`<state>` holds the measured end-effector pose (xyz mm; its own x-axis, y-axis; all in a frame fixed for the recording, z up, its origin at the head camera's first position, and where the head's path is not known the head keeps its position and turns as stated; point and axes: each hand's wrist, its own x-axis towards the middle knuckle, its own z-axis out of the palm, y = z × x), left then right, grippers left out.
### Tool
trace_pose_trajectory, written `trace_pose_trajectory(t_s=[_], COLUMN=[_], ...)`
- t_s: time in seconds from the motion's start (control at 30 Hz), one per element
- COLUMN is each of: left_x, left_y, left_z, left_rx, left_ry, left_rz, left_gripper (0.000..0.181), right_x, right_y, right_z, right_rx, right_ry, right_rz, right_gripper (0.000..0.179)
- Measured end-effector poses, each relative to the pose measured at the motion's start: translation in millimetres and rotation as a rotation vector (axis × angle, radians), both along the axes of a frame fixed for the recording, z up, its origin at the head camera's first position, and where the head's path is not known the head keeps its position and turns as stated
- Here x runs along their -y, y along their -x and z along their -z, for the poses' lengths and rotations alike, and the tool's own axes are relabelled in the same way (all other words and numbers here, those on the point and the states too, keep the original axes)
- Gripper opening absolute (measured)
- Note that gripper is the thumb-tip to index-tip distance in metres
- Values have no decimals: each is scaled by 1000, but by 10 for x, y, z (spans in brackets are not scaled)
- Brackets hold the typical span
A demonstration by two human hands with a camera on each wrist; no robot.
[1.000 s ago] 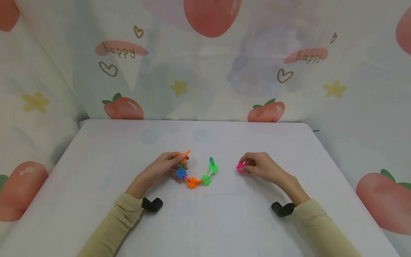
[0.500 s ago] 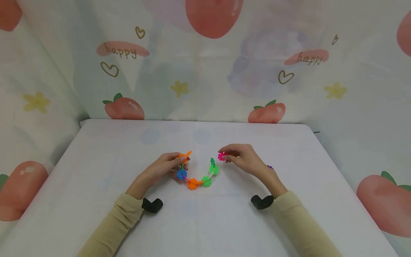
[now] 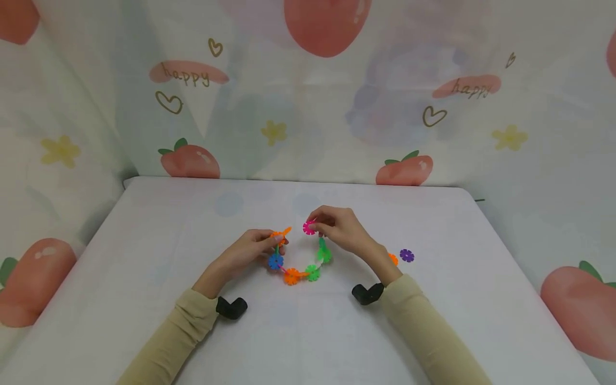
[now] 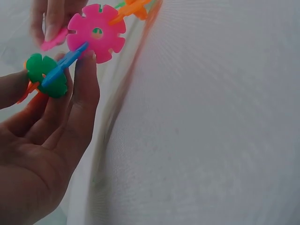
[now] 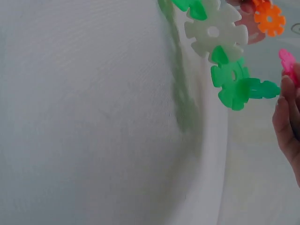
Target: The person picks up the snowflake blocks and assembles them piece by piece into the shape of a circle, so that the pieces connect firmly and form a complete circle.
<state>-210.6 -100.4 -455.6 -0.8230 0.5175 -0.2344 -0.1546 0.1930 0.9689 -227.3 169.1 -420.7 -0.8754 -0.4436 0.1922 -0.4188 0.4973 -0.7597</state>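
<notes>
My left hand [image 3: 250,251] pinches the orange end of a curved chain of interlocking snowflake discs [image 3: 291,276]. In the left wrist view, its fingers are around a green disc [image 4: 47,77], joined by a blue disc [image 4: 65,64] to a pink one [image 4: 96,33]. My right hand [image 3: 344,230] pinches a separate pink snowflake disc [image 3: 309,228] above the gap between the chain's two ends. The right wrist view has the chain's other end, with a white disc [image 5: 215,32], a light green disc [image 5: 227,84] and a darker green disc [image 5: 262,88] near my right fingers.
A purple disc [image 3: 407,255] lies on the white table [image 3: 308,342] beyond my right wrist. Beside it, an orange disc [image 3: 393,259] is partly hidden by that wrist. A patterned cloth [image 3: 308,117] hangs behind the table.
My right hand has moved left with the pink disc, from the right of the chain to its open gap. This uncovers the purple and orange discs. My left hand stays nearly still.
</notes>
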Motion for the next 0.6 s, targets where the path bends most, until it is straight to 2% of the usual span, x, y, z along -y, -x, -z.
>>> trace_pose_trajectory(t_s=[0.33, 0.6], left_x=[-15, -14], left_y=[2, -2], left_z=[6, 1], left_rx=[-42, -79], left_ry=[52, 58], left_rz=[-7, 9], left_gripper=[35, 35], right_x=[200, 284], right_y=[79, 92], right_z=[31, 47], right_rx=[-4, -24], right_ry=[0, 73], right_rz=[-36, -33], right_gripper=[16, 15])
